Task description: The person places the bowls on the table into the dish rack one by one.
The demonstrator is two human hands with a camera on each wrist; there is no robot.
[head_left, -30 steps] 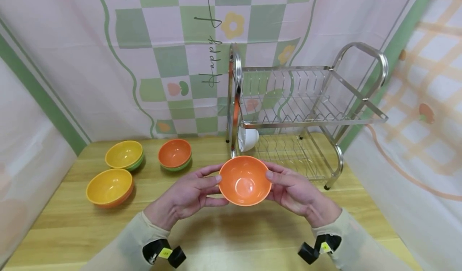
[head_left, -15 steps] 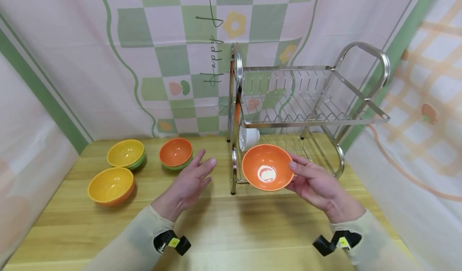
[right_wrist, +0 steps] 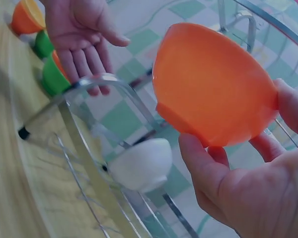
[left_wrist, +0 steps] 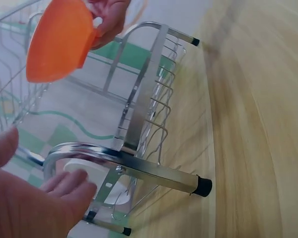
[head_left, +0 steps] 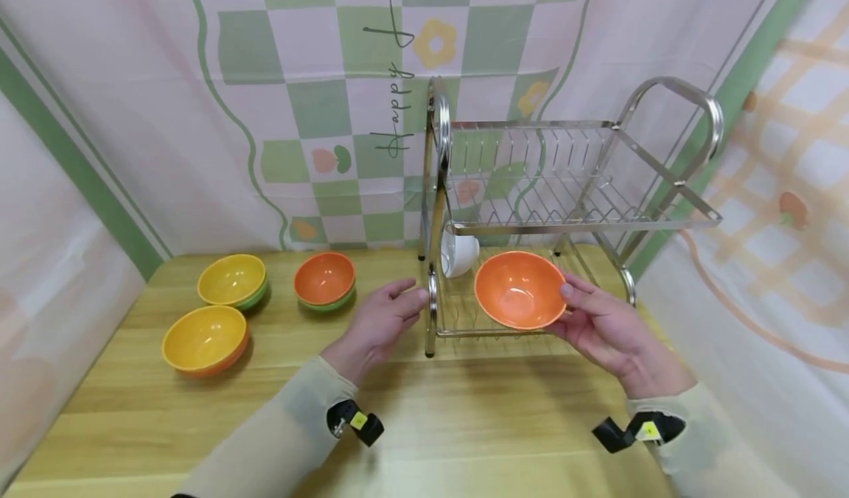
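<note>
Pale wood-grain bench (head_left: pixel 133 424). On its left — rear yellow bowl (head_left: pixel 230 280), green showing below rim; front yellow bowl (head_left: pixel 202 336) just before it, orange showing below; red-orange bowl (head_left: pixel 324 277), green below, apart to right. Behind — hanging cloth (head_left: pixel 312 107): green-white checks, yellow flowers, sideways lettering (head_left: pixel 396 107) "Happy". Right: pale orange grid (head_left: pixel 805 159).

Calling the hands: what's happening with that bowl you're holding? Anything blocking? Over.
Right hand holding orange bowl, not yet set down. Left hand empty, near the rack. Possible obstacle: white bowl, lower tier's left end.
</note>
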